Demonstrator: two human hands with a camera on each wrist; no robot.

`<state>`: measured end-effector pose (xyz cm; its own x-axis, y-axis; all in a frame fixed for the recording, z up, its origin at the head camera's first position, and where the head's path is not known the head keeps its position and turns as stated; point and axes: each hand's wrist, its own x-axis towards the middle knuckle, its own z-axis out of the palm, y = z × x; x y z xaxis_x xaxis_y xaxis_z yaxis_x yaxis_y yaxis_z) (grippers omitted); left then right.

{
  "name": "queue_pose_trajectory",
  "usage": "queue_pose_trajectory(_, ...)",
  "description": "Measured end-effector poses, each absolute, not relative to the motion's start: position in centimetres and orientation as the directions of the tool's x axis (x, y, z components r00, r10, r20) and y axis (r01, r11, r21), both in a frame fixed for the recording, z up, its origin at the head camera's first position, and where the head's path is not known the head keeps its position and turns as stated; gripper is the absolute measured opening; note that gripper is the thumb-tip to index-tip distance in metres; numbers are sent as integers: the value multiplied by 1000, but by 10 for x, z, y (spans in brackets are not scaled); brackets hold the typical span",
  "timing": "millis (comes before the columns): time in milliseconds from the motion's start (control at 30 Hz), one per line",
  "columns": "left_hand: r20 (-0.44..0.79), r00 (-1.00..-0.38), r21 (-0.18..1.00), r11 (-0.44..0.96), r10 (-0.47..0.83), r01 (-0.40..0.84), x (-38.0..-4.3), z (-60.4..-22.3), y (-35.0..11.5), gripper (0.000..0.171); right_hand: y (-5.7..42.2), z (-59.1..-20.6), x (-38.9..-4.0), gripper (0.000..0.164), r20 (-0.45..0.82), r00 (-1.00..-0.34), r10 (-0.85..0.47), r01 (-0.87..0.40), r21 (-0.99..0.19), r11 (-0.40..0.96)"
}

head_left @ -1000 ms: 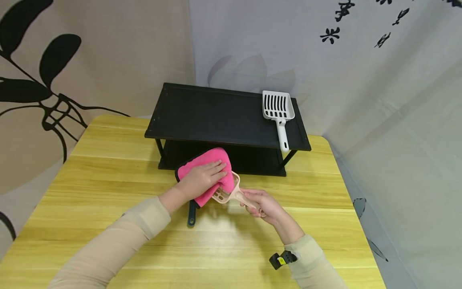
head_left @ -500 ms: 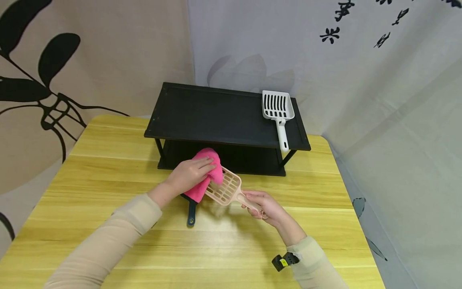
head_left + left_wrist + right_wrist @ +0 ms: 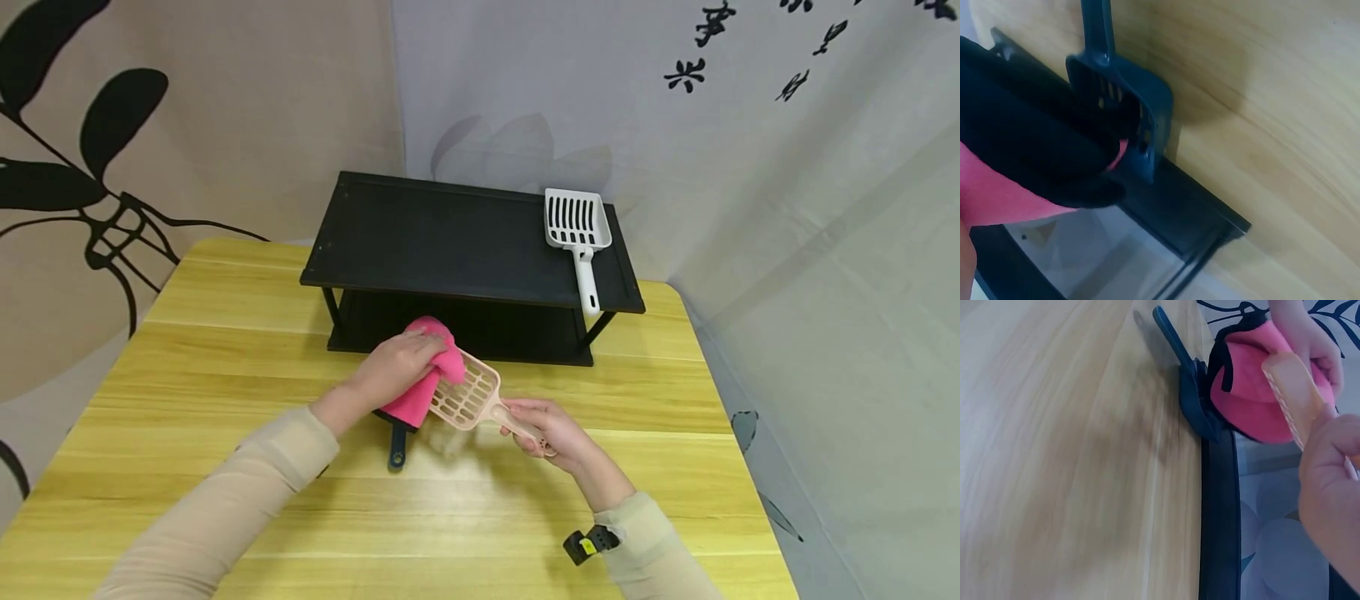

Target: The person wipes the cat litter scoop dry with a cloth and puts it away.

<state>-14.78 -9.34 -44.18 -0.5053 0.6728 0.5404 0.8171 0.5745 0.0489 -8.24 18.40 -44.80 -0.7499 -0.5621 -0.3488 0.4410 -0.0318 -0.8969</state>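
My right hand grips the handle of a pale pink slotted litter scoop, which is held over the table in the head view. A pink cloth with black edging is folded over the scoop's far end. My left hand holds this cloth against the scoop, fingers on top. Under the cloth lies a dark blue litter scoop; in the head view only its handle shows. The right wrist view has the cloth behind the pink scoop's edge.
A black two-tier rack stands at the back of the wooden table. On the right of its top shelf lies a white litter scoop, handle toward me. Printed fabric hangs behind the table.
My left hand and the cloth have shifted left along the pink scoop, uncovering most of its slotted head. The cloth is bunched more tightly. My right hand has barely moved.
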Motion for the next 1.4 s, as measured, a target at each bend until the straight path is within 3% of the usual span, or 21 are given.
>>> queue_pose_trajectory(167,623,-483,26,601,615,799,-153,-439,-104,32,188,-451,-81,52,-386,-774,-503,412,-909,64)
queue_pose_trajectory(367,618,-517,65,617,592,784,-153,-434,-116,36,194,-455,-82,33,-397,-833,-386,345,-917,198)
queue_pose_trajectory(600,612,-463,-2,587,641,810,-144,-430,-109,41,193,-458,-85,39,-394,-860,-324,306,-907,289)
queue_pose_trajectory(800,592,-391,-73,530,705,845,-134,-428,-93,38,183,-459,-89,42,-421,-858,-295,339,-895,291)
queue_pose_trajectory(1133,448,-464,-137,571,764,809,-124,-435,-89,41,174,-457,-90,34,-392,-862,-321,333,-916,223)
queue_pose_trajectory(1400,452,-473,-129,581,756,804,-127,-436,-99,44,181,-453,-89,33,-378,-849,-369,319,-924,211)
